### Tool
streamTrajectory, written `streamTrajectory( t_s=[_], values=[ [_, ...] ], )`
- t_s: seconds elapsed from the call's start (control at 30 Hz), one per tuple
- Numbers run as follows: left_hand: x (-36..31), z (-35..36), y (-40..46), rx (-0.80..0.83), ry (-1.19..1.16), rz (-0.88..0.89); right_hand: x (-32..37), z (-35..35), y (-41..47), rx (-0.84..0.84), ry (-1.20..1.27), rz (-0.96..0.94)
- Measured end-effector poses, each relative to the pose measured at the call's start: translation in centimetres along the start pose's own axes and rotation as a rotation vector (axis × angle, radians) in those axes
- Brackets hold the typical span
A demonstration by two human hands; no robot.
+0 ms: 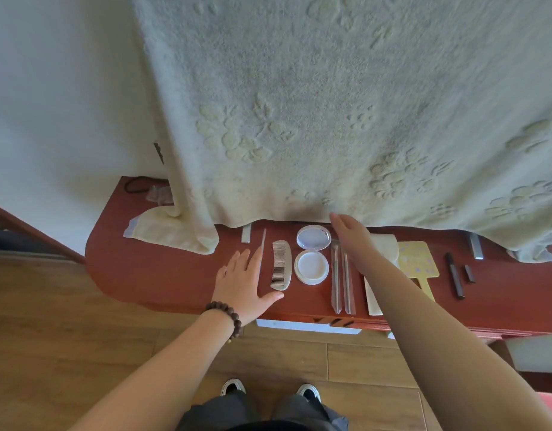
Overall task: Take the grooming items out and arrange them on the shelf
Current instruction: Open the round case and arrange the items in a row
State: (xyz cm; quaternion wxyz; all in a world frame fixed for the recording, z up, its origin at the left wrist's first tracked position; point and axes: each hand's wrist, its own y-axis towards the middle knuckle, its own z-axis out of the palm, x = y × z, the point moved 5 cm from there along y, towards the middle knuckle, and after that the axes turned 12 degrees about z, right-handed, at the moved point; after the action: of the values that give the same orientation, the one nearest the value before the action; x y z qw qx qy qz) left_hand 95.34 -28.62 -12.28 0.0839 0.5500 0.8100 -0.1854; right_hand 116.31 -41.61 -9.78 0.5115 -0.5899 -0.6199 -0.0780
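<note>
Grooming items lie in a row on the red-brown shelf (162, 275), running from its rounded left end toward the right edge. A pale comb (281, 264) lies lengthwise near the middle of the row, with a thin metal tool (263, 241) just beside it to the left and a small metal bar (246, 233) farther back near the rear edge. Right of the comb sits an open round compact (312, 255), lid toward the rear, base toward the front edge. Two clear slender tubes (340, 281) lie parallel just right of the compact, reaching nearly to the front edge. A yellow hand mirror (419, 264) lies farther right, partly covered by the right forearm, and two dark sticks (455, 275) lie near the right end, one long and one short. The left hand (242, 279) rests flat on the shelf just left of the comb, fingers straight and spread, gripping nothing; a beaded bracelet (226, 315) circles its wrist. The right hand (346, 230) extends toward the rear edge beside the compact lid, fingers straight and released, holding nothing. A pale embossed towel (330, 119) hangs over the rear of the shelf, its left corner folded onto the surface.
</note>
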Motion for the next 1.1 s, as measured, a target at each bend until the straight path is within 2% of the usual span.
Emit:
streamTrajectory(
  t_s=[0.1,0.27,0.37,0.47,0.63,0.7,0.8,0.93,1.1],
  values=[
    [1.5,-0.4,-0.5,-0.053,-0.009,-0.037,0.1,-0.1,-3.1,-0.129,0.038,-0.016],
    [4.6,-0.9,-1.8,-0.117,-0.028,-0.081,-0.1,8.6,-5.8,0.101,-0.247,0.017],
    [5.9,-1.2,-2.4,-0.144,-0.050,-0.085,0.6,12.4,-5.2,0.074,-0.341,0.058],
    [6.8,-1.8,-2.9,-0.177,-0.075,-0.063,1.2,14.6,-4.7,0.024,-0.569,0.092],
    [8.2,-2.8,-3.5,-0.216,-0.171,-0.025,1.1,15.9,-4.7,-0.055,-0.706,0.158],
    [8.7,-3.1,-3.6,-0.225,-0.261,-0.026,1.1,16.2,-4.7,-0.064,-0.702,0.173],
    [9.1,-3.3,-3.4,-0.215,-0.416,-0.049,1.0,16.1,-4.4,-0.028,-0.555,0.195],
    [8.9,-3.7,-2.5,-0.209,-0.682,-0.122,1.3,15.7,-4.5,0.007,-0.552,0.163],
    [8.5,-4.4,-0.9,-0.222,-0.985,-0.241,1.6,14.7,-7.5,0.102,-0.243,0.100]
  ],
)
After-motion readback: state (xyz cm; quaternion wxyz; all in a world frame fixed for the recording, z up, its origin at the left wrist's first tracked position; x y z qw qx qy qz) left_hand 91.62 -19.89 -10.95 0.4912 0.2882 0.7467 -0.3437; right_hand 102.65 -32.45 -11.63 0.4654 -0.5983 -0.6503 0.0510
